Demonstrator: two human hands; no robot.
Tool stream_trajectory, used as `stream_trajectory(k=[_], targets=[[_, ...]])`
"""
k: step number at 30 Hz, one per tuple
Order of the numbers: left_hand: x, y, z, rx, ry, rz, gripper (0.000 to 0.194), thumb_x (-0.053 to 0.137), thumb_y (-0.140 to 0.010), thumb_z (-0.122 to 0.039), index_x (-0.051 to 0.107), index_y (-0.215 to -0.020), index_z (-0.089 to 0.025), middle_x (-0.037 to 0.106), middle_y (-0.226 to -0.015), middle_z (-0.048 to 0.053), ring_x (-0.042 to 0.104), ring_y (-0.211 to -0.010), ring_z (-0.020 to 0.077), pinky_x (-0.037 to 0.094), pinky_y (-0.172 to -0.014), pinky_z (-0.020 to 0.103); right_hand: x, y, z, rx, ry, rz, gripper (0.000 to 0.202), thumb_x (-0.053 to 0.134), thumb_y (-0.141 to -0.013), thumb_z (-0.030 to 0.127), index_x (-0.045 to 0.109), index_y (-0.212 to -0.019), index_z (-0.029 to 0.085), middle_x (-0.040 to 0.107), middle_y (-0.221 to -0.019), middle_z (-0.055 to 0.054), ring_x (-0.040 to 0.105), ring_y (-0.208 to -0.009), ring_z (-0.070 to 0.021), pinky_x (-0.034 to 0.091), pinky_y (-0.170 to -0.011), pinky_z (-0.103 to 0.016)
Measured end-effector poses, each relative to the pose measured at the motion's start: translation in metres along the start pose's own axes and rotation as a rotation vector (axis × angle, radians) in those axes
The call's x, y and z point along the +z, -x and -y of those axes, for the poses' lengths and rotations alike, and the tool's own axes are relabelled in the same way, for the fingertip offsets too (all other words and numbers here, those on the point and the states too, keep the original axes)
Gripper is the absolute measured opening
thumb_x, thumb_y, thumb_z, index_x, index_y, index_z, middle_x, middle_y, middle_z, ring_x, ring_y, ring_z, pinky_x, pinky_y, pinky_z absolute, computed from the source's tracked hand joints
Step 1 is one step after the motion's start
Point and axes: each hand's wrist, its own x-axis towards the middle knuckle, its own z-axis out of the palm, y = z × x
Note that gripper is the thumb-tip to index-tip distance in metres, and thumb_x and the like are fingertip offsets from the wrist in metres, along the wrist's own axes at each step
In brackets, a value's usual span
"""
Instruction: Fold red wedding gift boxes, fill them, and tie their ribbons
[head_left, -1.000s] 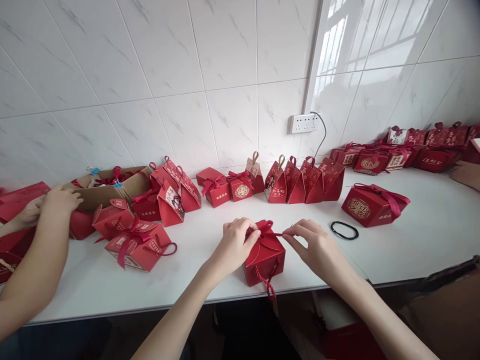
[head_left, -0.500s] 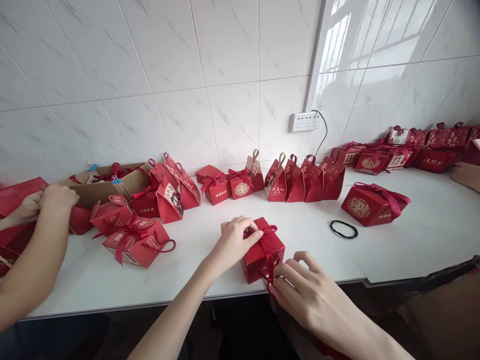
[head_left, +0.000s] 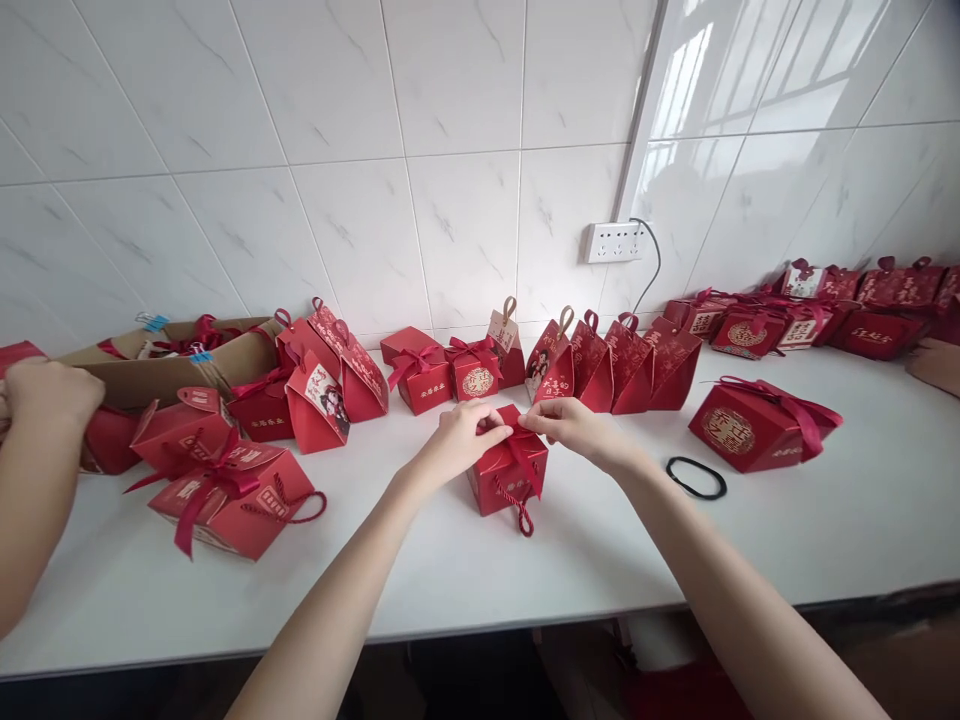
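A small red gift box (head_left: 491,490) stands upright on the white table in front of me, with a twisted red cord handle (head_left: 525,518) hanging down its front. Dark red ribbon (head_left: 527,458) is tied over its top and trails down one side. My left hand (head_left: 469,440) pinches the ribbon at the left of the box top. From the right, my right hand (head_left: 570,428) closes thumb and fingers on the ribbon as well. Both sets of fingertips nearly meet over the lid and partly hide the ribbon there.
Another red box with ribbon (head_left: 739,425) and a black loop (head_left: 696,478) lie to the right. Boxes with a cord handle (head_left: 255,510) sit left, near an open carton (head_left: 150,375). More boxes (head_left: 630,365) line the wall. A co-worker's hand (head_left: 52,400) is at far left.
My right hand has left the cord at the front and risen to the ribbon on top. The box sits slightly farther back, its cord now hanging loose. My left hand still pinches the ribbon.
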Motion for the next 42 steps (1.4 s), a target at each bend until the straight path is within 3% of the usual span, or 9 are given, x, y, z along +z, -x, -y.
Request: stream_trajectory(k=[6,10,13,15,18,23,28,34,42], targets=[[-0.003,-0.023,0.020,-0.016,0.122,-0.023,0.016,0.058,-0.080,-0.036,0.063,-0.077,-0.021,0.058,-0.087,0.000,0.056,-0.085,0.0164,0.043,-0.080,0.029,-0.004,-0.048,-0.010,-0.060,-0.144,0.108,0.048,0.059,-0.073,0.060,0.045,-0.053,0.018,0.031,-0.056,0.005,0.028,-0.055,-0.0091,0.027,-0.055,-0.026],[0.001,-0.021,0.022,-0.054,0.155,-0.060,0.019,0.055,-0.082,-0.037,0.063,-0.076,-0.020,0.057,-0.086,0.001,0.055,-0.083,0.0163,0.044,-0.077,0.029,-0.009,-0.043,-0.019,-0.062,-0.427,0.300,0.042,0.064,-0.074,0.055,0.053,-0.063,0.016,0.042,-0.064,0.003,0.037,-0.061,-0.0096,0.033,-0.062,-0.027],[0.000,-0.018,0.021,-0.058,0.192,-0.032,0.018,0.055,-0.082,-0.036,0.063,-0.076,-0.021,0.057,-0.085,0.000,0.055,-0.083,0.0153,0.043,-0.076,0.028,-0.013,-0.034,-0.019,-0.051,-0.422,0.334,0.028,0.073,-0.070,0.039,0.060,-0.074,0.016,0.050,-0.071,0.002,0.044,-0.066,-0.0103,0.036,-0.066,-0.027],[-0.001,-0.016,0.020,-0.054,0.209,0.005,0.018,0.057,-0.080,-0.037,0.063,-0.075,-0.021,0.056,-0.085,0.000,0.055,-0.082,0.0146,0.044,-0.076,0.027,-0.011,-0.030,-0.015,-0.038,-0.306,0.247,0.022,0.074,-0.068,0.033,0.059,-0.074,0.017,0.052,-0.070,0.002,0.045,-0.063,-0.0106,0.036,-0.062,-0.026],[-0.002,-0.011,0.018,-0.045,0.226,0.053,0.016,0.060,-0.078,-0.036,0.063,-0.074,-0.021,0.056,-0.085,0.000,0.055,-0.083,0.0145,0.045,-0.075,0.026,-0.003,-0.024,-0.010,-0.129,-0.045,-0.025,0.013,0.064,-0.073,0.027,0.056,-0.070,0.018,0.055,-0.068,0.001,0.046,-0.061,-0.0117,0.035,-0.056,-0.025],[0.001,-0.008,0.015,-0.035,0.251,0.033,0.013,0.061,-0.077,-0.032,0.060,-0.074,-0.020,0.056,-0.085,0.000,0.055,-0.085,0.0144,0.045,-0.075,0.025,0.015,-0.015,-0.010,-0.575,0.443,-0.351,0.016,0.050,-0.075,0.015,0.040,-0.064,0.020,0.050,-0.060,0.002,0.043,-0.054,-0.0110,0.035,-0.054,-0.025],[0.002,-0.008,0.016,-0.010,0.229,0.026,0.015,0.061,-0.078,-0.033,0.055,-0.071,-0.020,0.055,-0.082,-0.002,0.054,-0.085,0.0132,0.045,-0.074,0.024,0.018,-0.016,-0.013,-0.646,0.535,-0.383,0.018,0.046,-0.081,0.013,0.037,-0.068,0.021,0.048,-0.061,0.003,0.044,-0.054,-0.0110,0.037,-0.056,-0.024],[0.002,-0.007,0.018,-0.013,0.241,0.029,0.012,0.063,-0.077,-0.033,0.061,-0.077,-0.021,0.056,-0.087,0.000,0.055,-0.087,0.0143,0.046,-0.077,0.025,0.017,-0.019,-0.015,-0.674,0.480,-0.373,0.020,0.051,-0.071,0.005,0.044,-0.080,0.021,0.058,-0.077,0.002,0.054,-0.068,-0.0127,0.041,-0.067,-0.027],[0.001,-0.008,0.017,-0.022,0.253,0.020,0.018,0.066,-0.075,-0.037,0.063,-0.081,-0.020,0.058,-0.090,0.001,0.057,-0.086,0.0152,0.048,-0.079,0.027,0.022,-0.020,-0.020,-0.703,0.592,-0.522,0.024,0.049,-0.071,0.009,0.030,-0.063,0.022,0.044,-0.055,0.005,0.035,-0.050,-0.0105,0.033,-0.053,-0.024]])
